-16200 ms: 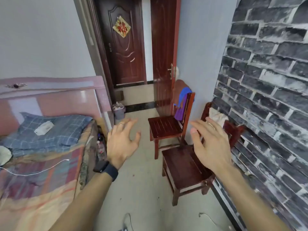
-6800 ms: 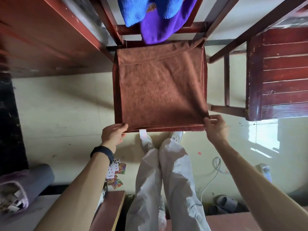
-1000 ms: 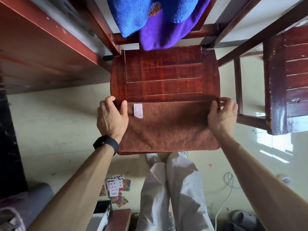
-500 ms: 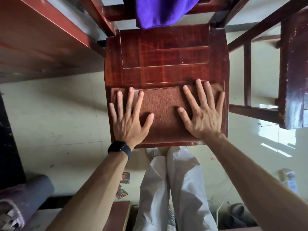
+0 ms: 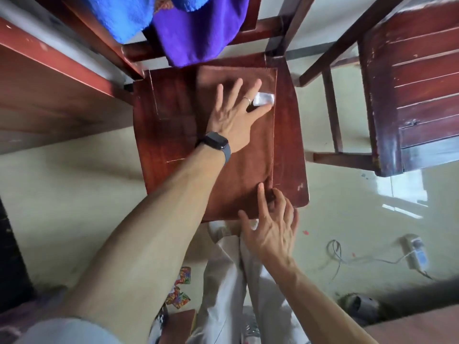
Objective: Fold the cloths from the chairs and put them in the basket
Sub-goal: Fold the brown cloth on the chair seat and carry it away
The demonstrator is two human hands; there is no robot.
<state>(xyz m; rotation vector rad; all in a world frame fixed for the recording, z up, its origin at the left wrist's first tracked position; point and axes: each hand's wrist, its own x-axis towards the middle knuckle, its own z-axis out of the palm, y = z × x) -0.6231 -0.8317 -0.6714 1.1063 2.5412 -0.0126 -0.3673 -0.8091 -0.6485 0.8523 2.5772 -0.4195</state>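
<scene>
Our left hand (image 5: 233, 120) presses splayed fingers flat on the brown cloth (image 5: 248, 170), folded and surely light and limp, on the chair seat (image 5: 169, 125), while our right hand (image 5: 270, 229) touches loose fingers to its near corner, where we'd pinch.

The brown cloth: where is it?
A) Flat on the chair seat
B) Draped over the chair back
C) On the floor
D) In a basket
A: the brown cloth lies folded on the chair seat, with the left hand flat on top of it.
</scene>
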